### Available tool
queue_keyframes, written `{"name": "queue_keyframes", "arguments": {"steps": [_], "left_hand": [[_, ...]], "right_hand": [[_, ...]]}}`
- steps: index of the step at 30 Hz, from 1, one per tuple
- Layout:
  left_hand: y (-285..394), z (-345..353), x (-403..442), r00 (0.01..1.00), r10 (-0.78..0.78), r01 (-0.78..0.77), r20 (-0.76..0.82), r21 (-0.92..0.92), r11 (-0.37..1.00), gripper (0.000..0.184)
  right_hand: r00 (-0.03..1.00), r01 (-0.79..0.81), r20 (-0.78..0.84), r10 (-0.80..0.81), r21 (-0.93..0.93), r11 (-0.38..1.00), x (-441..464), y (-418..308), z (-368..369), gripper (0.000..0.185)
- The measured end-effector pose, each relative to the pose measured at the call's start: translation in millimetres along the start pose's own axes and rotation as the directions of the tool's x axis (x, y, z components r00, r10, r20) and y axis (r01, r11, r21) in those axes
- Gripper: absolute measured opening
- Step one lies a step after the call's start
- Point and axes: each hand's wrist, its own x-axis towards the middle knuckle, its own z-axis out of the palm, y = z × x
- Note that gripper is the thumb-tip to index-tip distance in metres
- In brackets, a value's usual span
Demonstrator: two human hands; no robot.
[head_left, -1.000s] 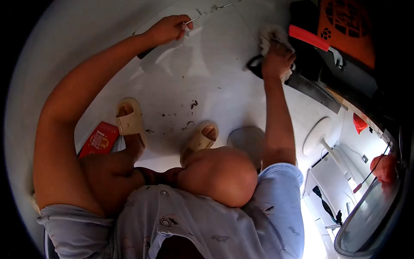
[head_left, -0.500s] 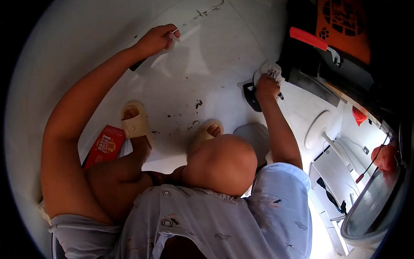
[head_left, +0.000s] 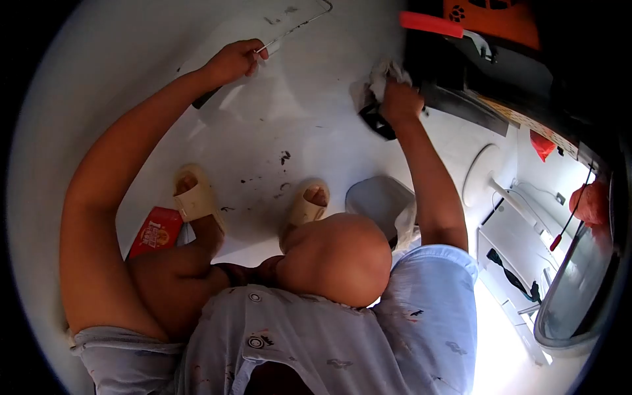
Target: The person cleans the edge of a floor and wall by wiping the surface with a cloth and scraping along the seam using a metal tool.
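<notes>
My left hand is closed round a thin metal rod with a hooked far end. Its dark handle shows below my wrist. Beside the rod, small dark smudges lie on the pale floor. On the right, my right hand grips a crumpled whitish cloth. A black object shows just below that hand, against the floor. Whether my fingers touch it is hidden. Dark bits of debris are scattered between my feet.
My feet wear cream slippers. A red box lies by the left foot. Near my right knee stands a grey bin with a bag. A red-handled tool juts from the dark unit at upper right. A white round-based stand is farther right.
The view has shifted, and the right-side objects appear higher and farther left. Small bits seen along the rod before now show left of it. Both hands keep their holds.
</notes>
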Motion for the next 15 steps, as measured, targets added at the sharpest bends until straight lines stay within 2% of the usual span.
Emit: {"name": "queue_keyframes", "arguments": {"steps": [2, 4, 6, 8, 10, 12, 15], "left_hand": [[-0.8, 6.2, 3.2, 0.999, -0.039, 0.038, 0.009, 0.063, 0.997, 0.023], [-4.7, 7.1, 3.1, 0.998, -0.059, 0.059, 0.004, 0.088, 0.994, 0.023], [-9.7, 4.9, 2.0, 0.999, -0.053, 0.053, 0.002, 0.085, 0.995, 0.023], [-19.0, 2.1, 6.4, 0.999, -0.047, 0.048, -0.01, 0.081, 0.996, 0.022], [-23.8, 0.5, 13.3, 0.999, -0.021, 0.023, -0.03, 0.082, 0.996, 0.022], [-27.4, -0.1, 17.4, 0.998, 0.015, -0.01, -0.06, 0.084, 0.996, 0.022], [-13.7, 0.1, 15.1, 0.997, 0.023, -0.019, -0.077, 0.042, 0.999, 0.021]], "right_hand": [[1.0, -0.005, 0.001, 0.005, 0.154, 0.988, -39.4, 7.9, -9.8, 0.051], [0.995, 0.01, -0.098, 0.024, 0.338, 0.941, -69.5, 29.6, -20.5, 0.059], [0.952, 0.062, -0.293, 0.085, 0.458, 0.887, -92.4, 58.6, -32.2, 0.062], [0.941, -0.058, -0.267, 0.207, 0.474, 0.878, -95.1, 89.5, -38.9, 0.063], [0.939, -0.106, -0.249, 0.235, 0.441, 0.891, -83.0, 122.5, -25.3, 0.071], [0.949, -0.081, -0.243, 0.2, 0.426, 0.901, -52.2, 149.6, 9.7, 0.079], [0.934, -0.03, -0.305, 0.185, 0.448, 0.894, -14.1, 152.8, 51.8, 0.087]]}}
